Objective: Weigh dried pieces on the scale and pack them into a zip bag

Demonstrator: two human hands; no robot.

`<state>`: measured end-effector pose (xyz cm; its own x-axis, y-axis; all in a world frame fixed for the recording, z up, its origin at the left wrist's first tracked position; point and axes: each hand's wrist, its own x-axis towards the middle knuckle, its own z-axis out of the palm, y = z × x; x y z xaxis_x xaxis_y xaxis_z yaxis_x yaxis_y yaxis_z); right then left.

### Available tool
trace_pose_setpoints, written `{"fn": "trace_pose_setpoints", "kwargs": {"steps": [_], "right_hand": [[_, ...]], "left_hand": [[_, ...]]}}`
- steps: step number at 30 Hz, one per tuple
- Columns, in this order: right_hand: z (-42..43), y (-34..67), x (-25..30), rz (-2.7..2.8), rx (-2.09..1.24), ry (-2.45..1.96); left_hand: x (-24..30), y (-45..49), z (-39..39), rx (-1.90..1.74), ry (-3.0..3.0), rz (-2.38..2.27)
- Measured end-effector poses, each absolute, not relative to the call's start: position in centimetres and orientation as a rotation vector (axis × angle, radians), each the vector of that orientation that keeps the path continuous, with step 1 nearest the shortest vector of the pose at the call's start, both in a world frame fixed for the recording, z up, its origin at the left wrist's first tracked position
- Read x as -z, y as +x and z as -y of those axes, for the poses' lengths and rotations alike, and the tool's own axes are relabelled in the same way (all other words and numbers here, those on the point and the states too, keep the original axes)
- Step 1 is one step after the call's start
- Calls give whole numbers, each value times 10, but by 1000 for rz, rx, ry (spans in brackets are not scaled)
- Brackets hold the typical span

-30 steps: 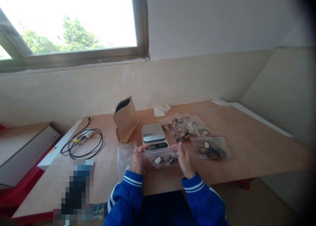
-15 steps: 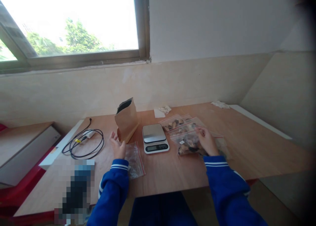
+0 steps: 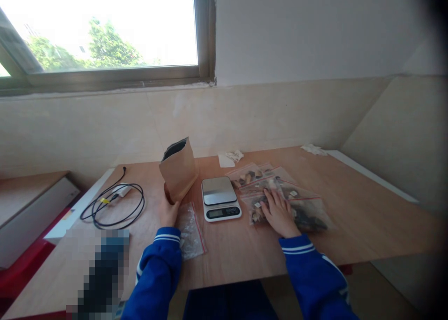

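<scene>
A brown paper bag stands upright on the table with its dark-lined mouth open. My left hand is wrapped round its lower left side, fingers partly hidden by the bag. Under my left wrist lies a clear zip bag with a red seal line, looking flat. My right hand is spread, palm down, on a clear zip bag of brown and dark dried pieces. Beside it lie a zip bag of dark pieces and a zip bag of pale-brown pieces.
A white digital kitchen scale with a steel plate sits between my hands. A coiled black cable lies at left, near a blurred-out dark object. Crumpled white paper lies at the back edge, below the wall.
My left hand has moved from beside the paper bag onto its lower side. My right hand has gone from a pinch above the zip bags to lying spread on them.
</scene>
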<state>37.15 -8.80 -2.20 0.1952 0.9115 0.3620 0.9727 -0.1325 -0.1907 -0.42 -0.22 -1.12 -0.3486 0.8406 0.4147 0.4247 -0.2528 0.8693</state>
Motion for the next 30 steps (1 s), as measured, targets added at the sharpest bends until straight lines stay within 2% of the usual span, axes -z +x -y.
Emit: {"fn": "trace_pose_setpoints", "kwargs": {"steps": [3,7,14,18,30], "right_hand": [[81,371,27,1752,137,-2141],[82,362,14,1661,93,-2086],[98,301,-64,1853,-101,-1374],[97,267,-92,1943,-197,-1165],[113,236,-94,1713,-265,-1014]], "left_hand": [[14,-7,2,-1525,1462,-1752],[17,-8,1,-1584,1401,-1785],[16,-5,7,-1806,1222,-1572],[7,-1,14,-1878,1253,-1448],[-3,2,19,-2093,1332,-1314]]}}
